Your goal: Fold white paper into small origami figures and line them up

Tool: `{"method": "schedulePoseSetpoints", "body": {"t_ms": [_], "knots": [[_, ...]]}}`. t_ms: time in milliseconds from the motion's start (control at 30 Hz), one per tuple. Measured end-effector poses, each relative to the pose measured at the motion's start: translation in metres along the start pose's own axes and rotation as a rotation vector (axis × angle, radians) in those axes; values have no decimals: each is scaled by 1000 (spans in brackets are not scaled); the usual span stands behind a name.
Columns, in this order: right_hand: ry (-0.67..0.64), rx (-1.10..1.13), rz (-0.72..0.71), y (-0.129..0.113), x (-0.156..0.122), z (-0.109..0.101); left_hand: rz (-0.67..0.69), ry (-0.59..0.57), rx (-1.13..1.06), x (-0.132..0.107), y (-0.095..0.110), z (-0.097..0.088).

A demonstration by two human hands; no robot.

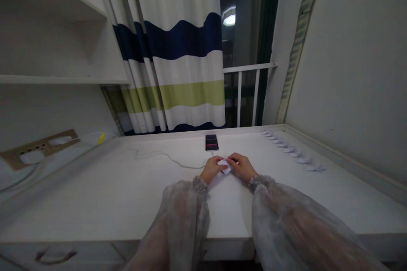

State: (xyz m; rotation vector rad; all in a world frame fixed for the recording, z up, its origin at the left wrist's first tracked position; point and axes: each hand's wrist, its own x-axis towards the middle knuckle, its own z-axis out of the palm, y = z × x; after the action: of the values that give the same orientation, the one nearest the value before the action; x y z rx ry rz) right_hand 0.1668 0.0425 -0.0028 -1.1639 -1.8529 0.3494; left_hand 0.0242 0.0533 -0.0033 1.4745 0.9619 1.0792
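Note:
Between my two hands is a small folded piece of white paper (225, 167), held just above the white desk. My left hand (212, 168) grips its left side, with the thumb lying across the paper's face. At the upper right edge, my right hand (242, 167) pinches the paper between thumb and fingers. Both wrists come out of sheer grey sleeves with gathered cuffs. Just beyond my hands lies a phone (211, 142) with a lit screen and a cable plugged into its near end.
A row of several folded white paper pieces (291, 150) runs along the desk's right side. The white cable (171, 160) trails leftward over the desk (104, 203). A power strip (41, 148) sits at the left wall. Behind the desk hang a striped curtain (193, 67) and a window railing (251, 67).

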Motion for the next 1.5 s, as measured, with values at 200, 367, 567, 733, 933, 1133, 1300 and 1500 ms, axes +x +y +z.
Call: {"method": "schedulePoseSetpoints", "body": {"t_ms": [200, 367, 567, 733, 933, 1133, 1300, 1500], "knots": [[22, 115, 55, 0, 3, 3, -15, -38, -81, 2, -3, 0], [26, 236, 128, 1, 4, 5, -37, -49, -155, 2, -5, -1], [-40, 432, 262, -1, 6, 4, -37, -43, -78, 2, -5, -4], [-105, 603, 398, -4, 4, 3, -28, -44, 55, 2, -8, -8], [-184, 758, 520, -9, 0, -2, 4, -86, 150, 2, -9, -9], [-248, 822, 556, -11, 0, -7, -18, -124, 93, 0, -5, -9], [-223, 812, 543, -11, 1, -8, -36, -76, 75, 0, -4, -11], [-233, 795, 530, -10, 0, -9, -89, -52, 58, -1, -2, -10]]}}
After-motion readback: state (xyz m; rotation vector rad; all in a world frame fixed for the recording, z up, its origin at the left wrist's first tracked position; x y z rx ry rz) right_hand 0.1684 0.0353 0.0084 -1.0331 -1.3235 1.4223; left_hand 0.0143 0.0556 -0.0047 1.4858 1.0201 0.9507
